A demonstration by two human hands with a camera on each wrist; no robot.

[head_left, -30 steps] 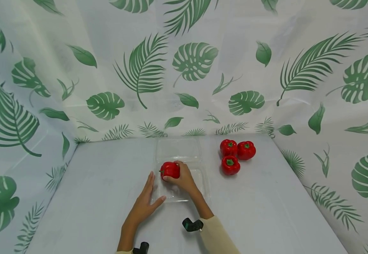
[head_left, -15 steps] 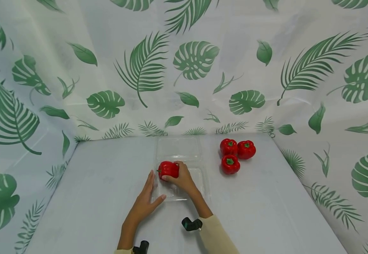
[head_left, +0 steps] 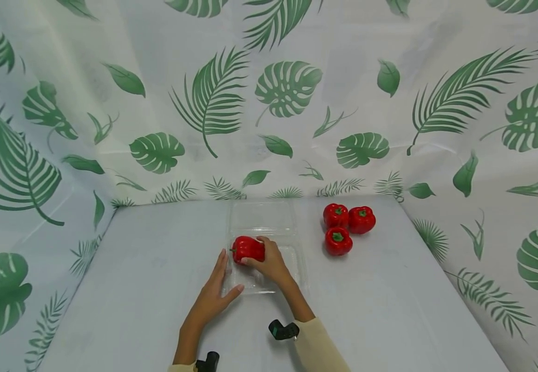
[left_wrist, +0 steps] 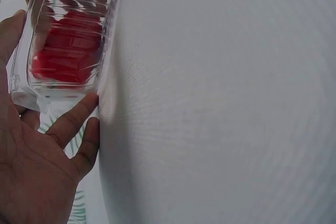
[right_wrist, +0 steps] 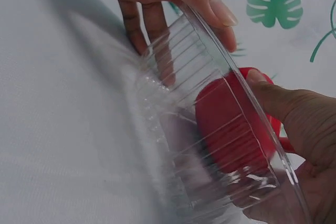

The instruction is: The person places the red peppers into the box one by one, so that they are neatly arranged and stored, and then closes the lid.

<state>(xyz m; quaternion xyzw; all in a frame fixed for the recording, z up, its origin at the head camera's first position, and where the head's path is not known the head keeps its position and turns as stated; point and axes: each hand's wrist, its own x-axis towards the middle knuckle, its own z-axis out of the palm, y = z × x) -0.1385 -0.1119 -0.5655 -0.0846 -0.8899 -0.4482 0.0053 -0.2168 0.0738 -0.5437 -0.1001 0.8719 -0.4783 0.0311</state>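
A red bell pepper (head_left: 244,249) lies on its side in the base of a clear plastic clamshell box (head_left: 292,263), its green stem pointing left. My right hand (head_left: 273,263) holds the pepper from the right, thumb in front and fingers behind; in the right wrist view the thumb touches the pepper (right_wrist: 231,124) seen through the box wall. At the box's left side is my left hand (head_left: 209,299), its fingers fairly straight against the wall and its thumb spread near the front edge. Through the clear wall the left wrist view shows the pepper (left_wrist: 71,48) too.
The box's lid (head_left: 260,216) is folded back flat behind the base. Three more red bell peppers (head_left: 337,241) stand clustered to the right on the white table (head_left: 390,299). A leaf-patterned cloth (head_left: 283,150) encloses the back and sides.
The pepper has shifted slightly left inside the box. My right hand stays at it, and my left hand keeps its place at the box's side.
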